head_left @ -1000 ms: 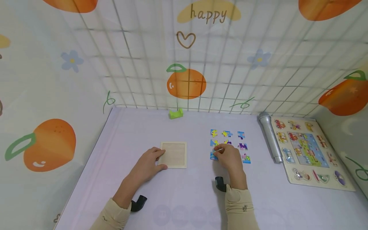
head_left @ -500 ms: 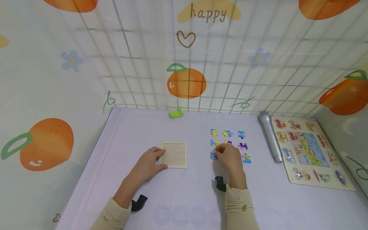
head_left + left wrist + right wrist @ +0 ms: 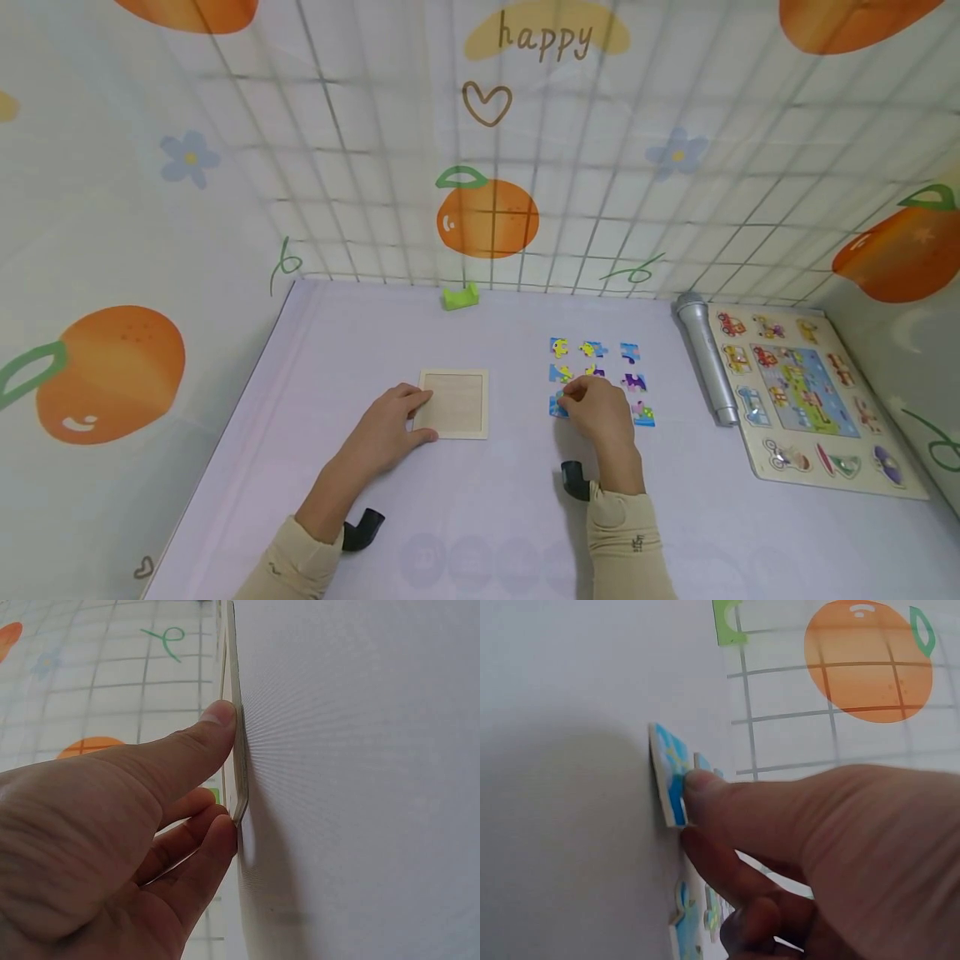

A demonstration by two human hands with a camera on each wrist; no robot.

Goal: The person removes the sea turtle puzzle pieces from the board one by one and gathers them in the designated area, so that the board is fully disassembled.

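My left hand point(image 3: 388, 421) rests at the left side of a small square wooden frame point(image 3: 483, 404) lying flat. In the left wrist view, the thumb touches the frame's rim point(image 3: 237, 754) while the fingers lie by its corner. Farther right, my right hand point(image 3: 603, 412) pinches a blue puzzle piece point(image 3: 556, 406) with thumb and index finger; its other fingers are curled. That blue piece point(image 3: 667, 769) looks flat on the table in the right wrist view. Spread-out puzzle pieces point(image 3: 592, 348) lie in rows around the right hand, which hides part of them.
A silver microphone point(image 3: 707, 358) lies at the right, beside a wooden vehicle puzzle board point(image 3: 772, 458). Near the back edge stands a small green piece point(image 3: 460, 297). A printed cloth point(image 3: 487, 125) over a grid closes off the back of the table.
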